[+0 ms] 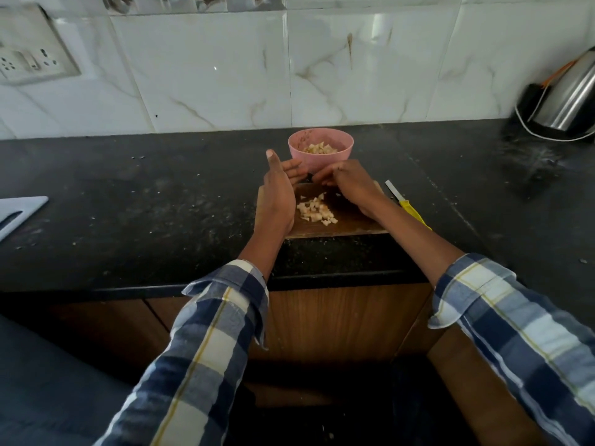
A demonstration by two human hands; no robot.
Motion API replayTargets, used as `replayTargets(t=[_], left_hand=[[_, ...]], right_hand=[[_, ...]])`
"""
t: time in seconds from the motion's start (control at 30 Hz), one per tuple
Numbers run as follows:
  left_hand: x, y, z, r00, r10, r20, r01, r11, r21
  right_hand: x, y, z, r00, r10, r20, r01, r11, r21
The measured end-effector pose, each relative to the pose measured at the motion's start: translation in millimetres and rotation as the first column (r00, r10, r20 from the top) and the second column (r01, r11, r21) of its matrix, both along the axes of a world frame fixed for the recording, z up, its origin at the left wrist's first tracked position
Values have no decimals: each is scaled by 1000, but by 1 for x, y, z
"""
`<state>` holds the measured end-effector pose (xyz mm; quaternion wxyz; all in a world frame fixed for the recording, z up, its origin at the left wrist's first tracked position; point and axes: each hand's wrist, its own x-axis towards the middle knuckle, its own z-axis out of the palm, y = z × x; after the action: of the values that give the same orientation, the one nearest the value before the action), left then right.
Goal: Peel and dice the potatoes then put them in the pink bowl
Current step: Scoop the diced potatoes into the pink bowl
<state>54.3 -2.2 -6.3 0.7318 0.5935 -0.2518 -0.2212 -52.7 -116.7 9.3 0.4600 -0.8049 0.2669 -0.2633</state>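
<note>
Checked sleeves (206, 349) reach in from 6 o'clock over the counter's front edge (322, 278), with wooden cabinet doors (331, 320) below it. On the dark counter (161, 194) a wooden cutting board (354, 225) sits close to that edge, carrying a small heap of diced potato (315, 212) at its middle. At the board's 9 o'clock side the left hand (278, 194) stands on edge, thumb up, fingers straight and released, holding nothing. At the board's 12 o'clock end the right hand (349, 186) has its fingers curled downward; whether they grip anything cannot be told. Just past the board at 12 o'clock stands the pink bowl (320, 149), touching or nearly touching the board's far edge, with more potato pieces (319, 148) inside. A yellow-handled knife (406, 204) lies beside the board at 3 o'clock. Bare counter stretches wide toward 9 o'clock, as far as a pale board (19, 212) at the frame's edge. A steel kettle (570, 94) stands at 2 o'clock against the tiled wall (209, 75).
</note>
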Motion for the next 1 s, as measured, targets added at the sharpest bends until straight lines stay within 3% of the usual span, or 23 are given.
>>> replayTargets(t=[0.13,0.2,0.37,0.43,0.53,0.6,0.77,0.9,1.0], left_hand=[[-2,-1,3,997,-7,-74,5,1000,-30],[-4,0,4,994,-19,-109,15,999,-46],[-6,3,4,1000,-20,-9,20,1000,-15],[-6,4,3,999,-41,13,41,999,-12],[-5,4,4,999,-44,19,44,999,-2],[-6,4,4,999,-41,23,40,999,7],[-6,4,5,999,-41,31,41,999,16],[-8,5,7,999,-45,15,44,999,12],[-8,6,7,999,-37,-2,37,999,7]], right_hand=[[2,26,5,971,212,-111,-211,977,21],[-2,31,11,944,287,-163,-300,952,-59],[-15,20,33,944,269,-191,-319,894,-314],[-26,15,46,938,213,-275,-310,870,-383],[-40,6,54,791,209,-575,-394,893,-217],[-43,5,47,721,216,-659,-409,899,-154],[-32,19,20,836,146,-529,-387,840,-379],[-27,28,15,840,123,-529,-377,833,-404],[-23,43,8,820,27,-571,-391,755,-526]])
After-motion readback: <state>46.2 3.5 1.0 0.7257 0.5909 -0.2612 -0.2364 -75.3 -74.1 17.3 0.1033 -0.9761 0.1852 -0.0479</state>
